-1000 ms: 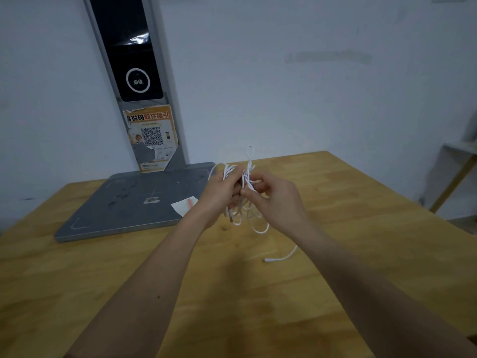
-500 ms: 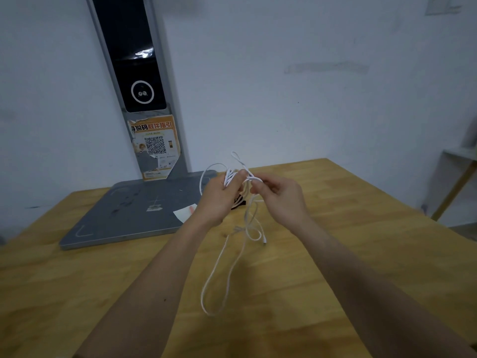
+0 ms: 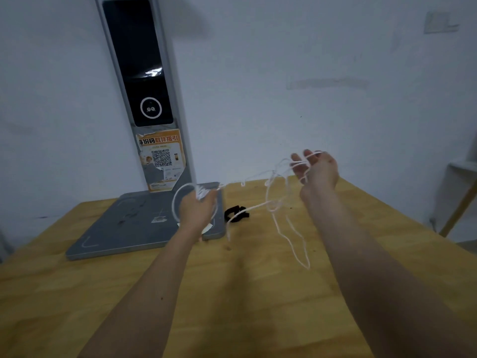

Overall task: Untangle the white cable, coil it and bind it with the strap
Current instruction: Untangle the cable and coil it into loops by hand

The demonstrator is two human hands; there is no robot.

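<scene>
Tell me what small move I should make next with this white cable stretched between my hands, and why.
Probably shake or lift the right hand to let the snarl drop free. The white cable runs from the loops gripped in the left hand to strands draped over the right hand's fingers, with a knotted clump and a long loop hanging between. The black strap lies unused on the wooden table.
</scene>
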